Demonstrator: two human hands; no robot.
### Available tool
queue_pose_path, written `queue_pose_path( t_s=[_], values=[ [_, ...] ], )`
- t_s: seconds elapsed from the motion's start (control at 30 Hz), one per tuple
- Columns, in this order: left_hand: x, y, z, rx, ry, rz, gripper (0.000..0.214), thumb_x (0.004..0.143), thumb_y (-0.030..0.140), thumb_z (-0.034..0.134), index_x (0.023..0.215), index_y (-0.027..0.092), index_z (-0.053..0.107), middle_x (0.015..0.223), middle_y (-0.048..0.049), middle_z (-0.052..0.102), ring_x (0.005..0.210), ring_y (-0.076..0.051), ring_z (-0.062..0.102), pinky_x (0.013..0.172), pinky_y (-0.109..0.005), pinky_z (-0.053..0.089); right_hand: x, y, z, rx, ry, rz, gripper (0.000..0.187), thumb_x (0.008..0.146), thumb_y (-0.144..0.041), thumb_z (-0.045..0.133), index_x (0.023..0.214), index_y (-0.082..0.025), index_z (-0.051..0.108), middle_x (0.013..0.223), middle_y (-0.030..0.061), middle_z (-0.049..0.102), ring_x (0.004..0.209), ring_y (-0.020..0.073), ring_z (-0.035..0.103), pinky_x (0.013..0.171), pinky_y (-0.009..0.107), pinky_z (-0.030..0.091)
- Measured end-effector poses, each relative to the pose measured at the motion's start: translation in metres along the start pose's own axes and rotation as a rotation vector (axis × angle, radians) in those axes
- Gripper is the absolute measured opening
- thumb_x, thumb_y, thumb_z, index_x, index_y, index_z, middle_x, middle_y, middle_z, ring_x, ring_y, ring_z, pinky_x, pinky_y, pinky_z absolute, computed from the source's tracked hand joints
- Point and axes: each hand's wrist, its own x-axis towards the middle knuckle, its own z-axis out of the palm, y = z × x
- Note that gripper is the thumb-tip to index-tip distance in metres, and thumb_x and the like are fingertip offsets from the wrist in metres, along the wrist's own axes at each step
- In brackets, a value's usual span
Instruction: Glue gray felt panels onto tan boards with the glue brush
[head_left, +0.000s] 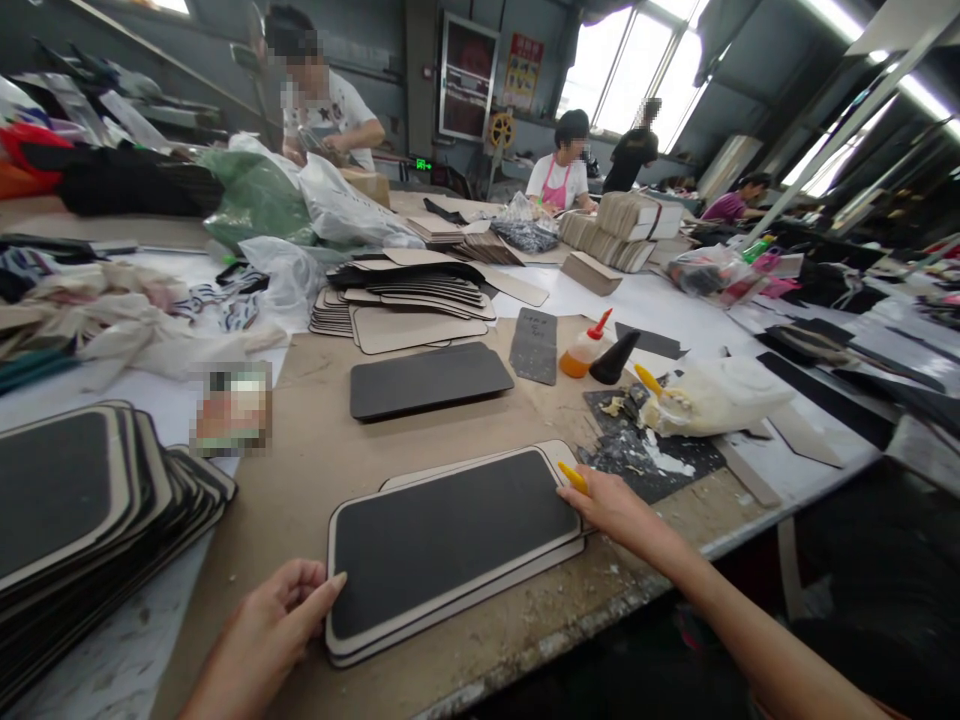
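Observation:
In front of me lies a rectangular black panel [450, 545] with a pale rim and rounded corners, resting on other pale boards [480, 596]. My left hand [281, 620] pinches its left edge, thumb on top and fingers curled at the side. My right hand [611, 505] is at the far right corner, closed round a small yellow tool [574, 477] whose other end is hidden. Its fingers touch the panel's edge. Just behind lies a plain dark grey board [431, 380].
A tall stack of rimmed panels [60, 500] stands at left. An open bag of pale paste [720, 395] with a yellow stick [647, 379] lies at right, near a red-tipped glue bottle [581, 350] and a black cone [615, 358]. Stacked boards [420, 325] lie behind. Co-workers sit farther back.

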Motion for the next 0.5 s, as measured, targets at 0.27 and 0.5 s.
queue_pose_path(
  t_s=[0.27,0.5],
  values=[
    [0.006,-0.005,-0.005,-0.071,-0.081,0.015,0.051,0.041,0.065,0.063,0.058,0.017,0.056,0.043,0.0041,0.050,0.042,-0.010,0.044,0.041,-0.022,0.035,0.001,0.000,-0.002,0.163,-0.003,-0.008,0.025,0.084,-0.037,0.044,0.069,-0.018,0.053,0.068,0.0042,0.061,0.065,0.0161,0.058,0.060,0.024,0.040],
    [0.005,-0.009,-0.014,-0.312,-0.162,-0.030,0.041,0.050,0.054,0.066,0.060,0.017,0.050,0.051,0.0040,0.056,0.047,-0.011,0.052,0.049,-0.025,0.045,0.003,0.002,0.012,0.561,-0.167,0.084,0.037,0.071,-0.056,0.048,0.065,-0.021,0.042,0.044,-0.0054,0.043,0.036,0.0081,0.038,0.038,0.021,0.032]
  ],
)
